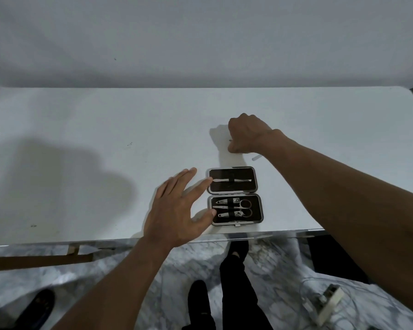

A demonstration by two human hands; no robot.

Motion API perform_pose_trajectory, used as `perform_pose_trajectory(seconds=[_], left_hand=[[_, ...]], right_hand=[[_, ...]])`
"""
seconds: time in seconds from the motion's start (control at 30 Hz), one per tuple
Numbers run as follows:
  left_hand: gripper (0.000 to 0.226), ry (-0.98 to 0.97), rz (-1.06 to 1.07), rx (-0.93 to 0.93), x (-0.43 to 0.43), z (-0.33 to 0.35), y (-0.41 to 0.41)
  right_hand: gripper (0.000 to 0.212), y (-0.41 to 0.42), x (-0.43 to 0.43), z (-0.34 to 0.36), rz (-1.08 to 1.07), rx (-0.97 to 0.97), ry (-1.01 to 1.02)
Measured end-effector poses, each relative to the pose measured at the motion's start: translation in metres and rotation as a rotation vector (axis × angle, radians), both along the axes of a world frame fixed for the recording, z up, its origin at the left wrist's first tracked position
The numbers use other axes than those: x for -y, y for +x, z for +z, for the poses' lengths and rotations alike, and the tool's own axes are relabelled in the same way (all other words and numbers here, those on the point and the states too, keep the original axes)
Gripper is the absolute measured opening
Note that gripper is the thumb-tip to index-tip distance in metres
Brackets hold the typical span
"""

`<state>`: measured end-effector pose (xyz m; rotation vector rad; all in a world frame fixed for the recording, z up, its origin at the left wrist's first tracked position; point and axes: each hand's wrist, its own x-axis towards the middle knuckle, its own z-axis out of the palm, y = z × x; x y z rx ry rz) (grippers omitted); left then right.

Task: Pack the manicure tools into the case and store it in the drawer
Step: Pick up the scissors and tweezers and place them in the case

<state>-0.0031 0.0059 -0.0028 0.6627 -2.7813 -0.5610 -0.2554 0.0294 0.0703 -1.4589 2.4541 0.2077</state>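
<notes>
A small manicure case lies open on the white table near its front edge. Its far half holds a thin metal tool under a strap. Its near half holds clippers, scissors and other small tools under a strap. My left hand lies open and flat, fingertips touching the case's left edge. My right hand is closed behind the case around a slim metal tool, whose ends stick out on both sides of the fist.
A white wall stands behind the table. Below the front edge are a marbled floor, my dark legs and shoe, another shoe at lower left, and a white device with cables at lower right.
</notes>
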Motion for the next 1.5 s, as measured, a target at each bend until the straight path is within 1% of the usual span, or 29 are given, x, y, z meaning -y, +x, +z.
perform_pose_trajectory(seconds=[0.07,0.17,0.23,0.33,0.5,0.57,0.77,0.87,0.93,1.03,1.1,1.2,1.27,1.33,1.43,1.5], left_hand=[[0.066,-0.008,0.003,-0.002,0.0,0.0,-0.001],[0.066,-0.005,0.009,0.006,-0.001,0.001,0.0],[0.066,-0.007,0.008,0.01,-0.001,0.002,0.0],[0.066,-0.007,0.007,0.008,-0.001,0.003,0.0],[0.066,-0.011,-0.001,0.016,-0.001,0.003,0.001],[0.066,-0.012,-0.005,0.016,-0.002,0.003,0.001],[0.067,-0.008,-0.009,0.012,-0.001,0.003,0.001],[0.067,-0.018,-0.005,0.008,-0.001,0.002,0.001],[0.067,-0.024,-0.006,0.003,0.0,0.0,0.0],[0.066,-0.025,-0.009,-0.004,0.0,-0.002,0.001],[0.066,-0.017,-0.006,-0.002,0.0,-0.002,0.0],[0.066,-0.022,-0.005,-0.001,0.0,-0.001,0.0],[0.066,-0.022,-0.007,-0.004,0.0,-0.001,0.0],[0.066,-0.018,-0.006,-0.006,0.0,-0.001,0.0],[0.066,-0.014,-0.006,-0.013,-0.001,-0.001,0.0],[0.066,-0.021,-0.005,-0.014,-0.001,-0.001,0.0]], right_hand=[[0.024,0.0,-0.001,0.001,-0.039,0.015,-0.035],[0.011,-0.005,-0.005,0.004,-0.153,0.112,-0.179],[0.019,-0.007,-0.012,0.009,-0.271,0.249,-0.298],[0.029,-0.005,-0.028,0.016,-0.411,0.537,-0.442],[0.013,0.007,-0.06,0.026,-0.57,0.816,-0.63],[0.011,0.015,-0.072,0.025,-0.64,0.87,-0.706],[0.009,0.03,-0.099,0.003,-0.829,0.84,-0.802],[0.006,0.032,-0.106,-0.008,-0.847,0.752,-0.767],[0.002,0.032,-0.11,-0.012,-0.773,0.608,-0.69],[0.008,0.031,-0.116,-0.011,-0.545,0.339,-0.528],[0.011,0.032,-0.118,-0.008,-0.415,0.259,-0.459],[0.02,0.029,-0.12,-0.004,-0.236,0.197,-0.396],[0.023,0.027,-0.12,-0.002,-0.167,0.179,-0.37],[0.021,0.025,-0.12,0.0,-0.157,0.215,-0.366],[0.019,0.022,-0.119,0.003,-0.211,0.336,-0.346],[0.02,0.021,-0.117,0.004,-0.205,0.333,-0.327]])
